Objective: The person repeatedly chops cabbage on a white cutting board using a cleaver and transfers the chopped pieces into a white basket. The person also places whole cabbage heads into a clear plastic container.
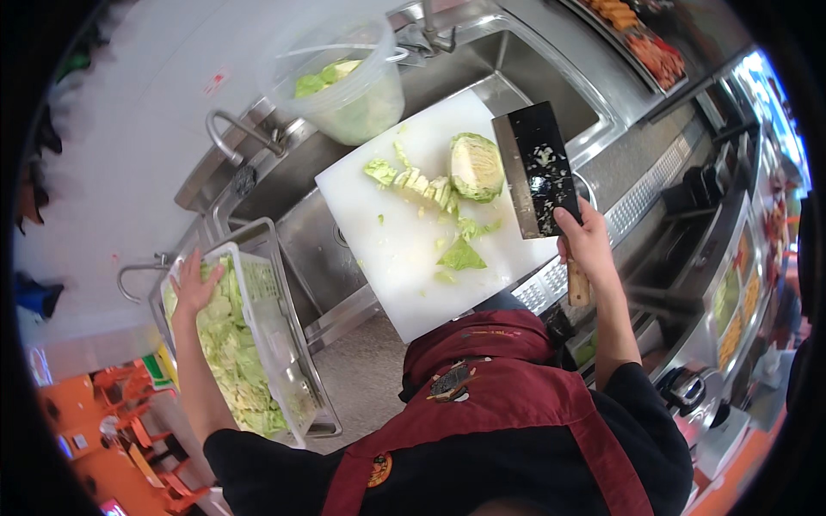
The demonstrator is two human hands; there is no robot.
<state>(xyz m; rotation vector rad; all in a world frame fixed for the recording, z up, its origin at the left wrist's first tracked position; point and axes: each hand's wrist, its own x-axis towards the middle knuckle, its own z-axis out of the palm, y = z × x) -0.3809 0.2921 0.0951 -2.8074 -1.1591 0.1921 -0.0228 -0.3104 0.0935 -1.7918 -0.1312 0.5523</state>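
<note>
My right hand (584,235) grips the wooden handle of a cleaver (539,168), its broad dark blade speckled with cabbage bits. The blade is tilted beside the right edge of a white cutting board (387,258). A cut cabbage piece (476,166) rests on the board with its pale cut face showing. To its left lie sliced cabbage strips (423,186), and a loose green leaf (462,255) is nearer me. Far to the left, my left hand (197,284) rests with fingers spread on chopped cabbage (235,348) that fills a white plastic basket (258,322).
The board spans a stainless steel double sink (310,238). Behind it stands a translucent bucket (352,109) holding cabbage leaves. Faucets (242,135) line the wall side. Trays of food (652,55) sit at the upper right, and a counter with food pans (735,290) runs along the right.
</note>
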